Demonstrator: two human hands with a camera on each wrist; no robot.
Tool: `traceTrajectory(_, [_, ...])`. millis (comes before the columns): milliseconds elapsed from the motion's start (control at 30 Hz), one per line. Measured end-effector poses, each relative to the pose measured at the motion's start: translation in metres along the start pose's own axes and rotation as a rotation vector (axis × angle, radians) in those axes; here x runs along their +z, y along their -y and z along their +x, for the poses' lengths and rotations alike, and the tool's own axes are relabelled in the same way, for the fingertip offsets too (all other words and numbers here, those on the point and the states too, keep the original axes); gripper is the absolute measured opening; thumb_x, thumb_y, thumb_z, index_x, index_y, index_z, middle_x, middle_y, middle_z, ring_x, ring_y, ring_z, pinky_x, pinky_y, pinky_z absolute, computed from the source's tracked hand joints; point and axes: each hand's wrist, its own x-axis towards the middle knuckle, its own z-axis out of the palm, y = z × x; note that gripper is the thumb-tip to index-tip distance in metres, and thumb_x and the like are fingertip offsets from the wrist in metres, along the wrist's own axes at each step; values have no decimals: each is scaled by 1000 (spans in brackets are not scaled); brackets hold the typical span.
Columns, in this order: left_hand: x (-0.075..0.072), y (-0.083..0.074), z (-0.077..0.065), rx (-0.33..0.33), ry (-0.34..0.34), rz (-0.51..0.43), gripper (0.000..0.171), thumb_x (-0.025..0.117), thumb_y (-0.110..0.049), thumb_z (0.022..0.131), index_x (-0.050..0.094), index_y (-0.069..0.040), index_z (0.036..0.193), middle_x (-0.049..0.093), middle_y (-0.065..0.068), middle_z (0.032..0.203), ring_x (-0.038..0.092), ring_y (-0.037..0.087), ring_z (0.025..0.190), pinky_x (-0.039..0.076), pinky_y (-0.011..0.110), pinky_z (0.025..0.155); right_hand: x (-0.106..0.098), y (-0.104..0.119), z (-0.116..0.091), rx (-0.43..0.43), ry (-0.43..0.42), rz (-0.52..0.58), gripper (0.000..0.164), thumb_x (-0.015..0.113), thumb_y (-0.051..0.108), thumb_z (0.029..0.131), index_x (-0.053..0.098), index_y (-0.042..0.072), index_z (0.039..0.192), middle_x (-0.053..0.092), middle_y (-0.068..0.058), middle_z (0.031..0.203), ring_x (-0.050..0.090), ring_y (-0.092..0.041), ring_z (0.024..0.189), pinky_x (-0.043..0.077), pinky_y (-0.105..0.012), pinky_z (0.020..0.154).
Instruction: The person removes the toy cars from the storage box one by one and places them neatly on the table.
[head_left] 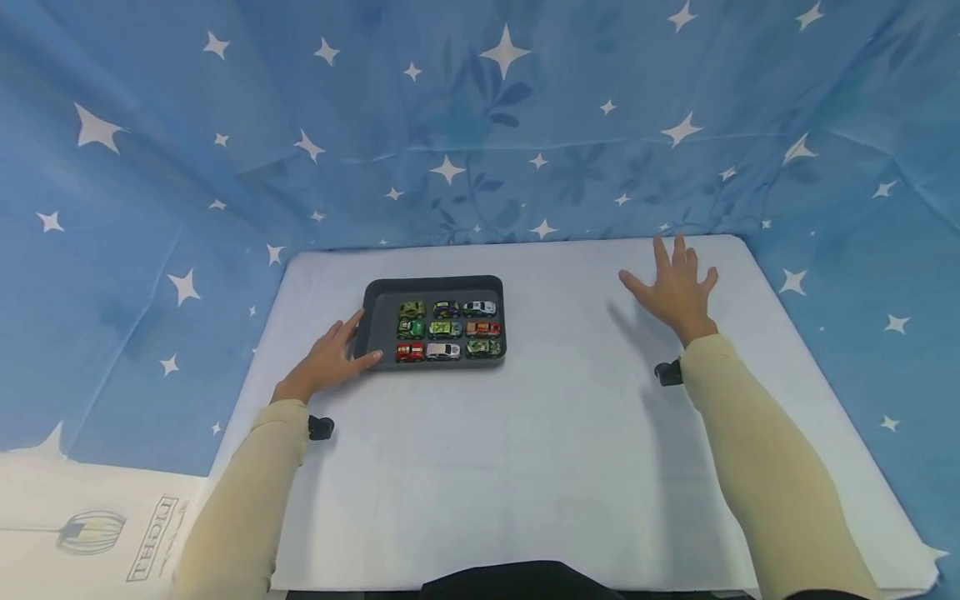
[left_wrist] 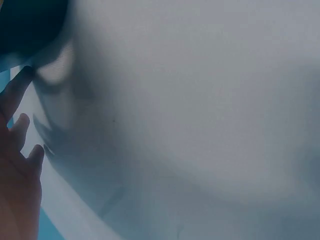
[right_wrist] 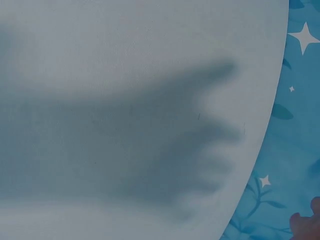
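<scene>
A dark grey rectangular tray [head_left: 384, 310] lies left of centre on the white table, holding several small toy cars [head_left: 445, 329] lined up in rows. At the tray's left end is my left hand [head_left: 326, 360], fingers fairly straight, the thumb by the front left corner and a fingertip by the left rim. In the left wrist view, part of that hand [left_wrist: 19, 175] shows below a dark corner of the tray [left_wrist: 30, 25]. My right hand [head_left: 677, 292] hovers over the table's far right with its fingers spread and holds nothing. Only its fingertips [right_wrist: 306, 222] enter the right wrist view.
The white-covered table [head_left: 510, 467] has rounded corners. A blue cloth [head_left: 480, 117] with white stars rises behind it and along both sides. A pale cloth with a printed whisk [head_left: 92, 532] lies at the lower left. Shadows of the arms fall on the tabletop.
</scene>
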Motion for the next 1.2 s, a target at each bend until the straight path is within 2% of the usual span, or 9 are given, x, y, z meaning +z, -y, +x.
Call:
traceTrajectory(200, [5, 5, -2, 2, 7, -22, 99, 53, -74, 84, -7, -41, 155, 4, 23, 162, 5, 52, 144, 12, 76, 106, 2, 7, 3, 6, -1, 31, 101, 41, 74, 88, 7, 10, 158, -5, -24, 161, 3, -49, 145, -4, -79, 104])
traceTrajectory(367, [8, 4, 0, 17, 18, -30, 103, 56, -74, 83, -8, -40, 155, 3, 25, 161, 3, 54, 143, 10, 78, 105, 2, 9, 6, -4, 22, 91, 101, 43, 74, 88, 7, 13, 159, -2, -22, 162, 5, -47, 146, -4, -77, 105])
traceTrajectory(500, [1, 5, -3, 43, 9, -23, 105, 59, -71, 83, -6, -33, 157, 8, 22, 162, 5, 48, 146, 5, 73, 110, 3, 20, 11, -24, 38, 111, 102, 45, 75, 86, 7, 15, 159, 0, -21, 162, 9, -46, 146, -4, -76, 105])
traceTrajectory(633, [1, 3, -4, 66, 21, -26, 106, 60, -70, 83, -3, -29, 158, 12, 18, 162, 9, 41, 148, 4, 68, 114, 3, 30, 12, -39, 43, 90, 102, 47, 75, 86, 7, 16, 159, 1, -22, 162, 9, -46, 146, -3, -77, 105])
traceTrajectory(833, [4, 2, -6, 66, 5, -52, 106, 62, -69, 83, -2, -29, 158, 15, 16, 162, 17, 38, 147, 5, 69, 113, 6, 58, 21, -111, 38, 103, 102, 49, 73, 87, 10, 13, 159, 3, -22, 162, 8, -43, 147, 1, -72, 109])
traceTrajectory(933, [2, 2, -6, 64, 0, -57, 107, 62, -68, 83, -2, -28, 158, 15, 18, 161, 20, 39, 146, 4, 69, 112, 12, 74, 26, -143, 42, 121, 101, 50, 72, 87, 12, 13, 159, 6, -21, 162, 12, -42, 147, 3, -70, 110])
traceTrajectory(1200, [0, -1, -5, 53, 17, -66, 110, 63, -73, 78, 2, -29, 159, 16, 15, 162, 20, 37, 146, 9, 69, 112, 27, 110, 31, -164, 77, 183, 102, 54, 74, 84, 13, 19, 159, 9, -16, 163, 18, -39, 147, 5, -64, 114])
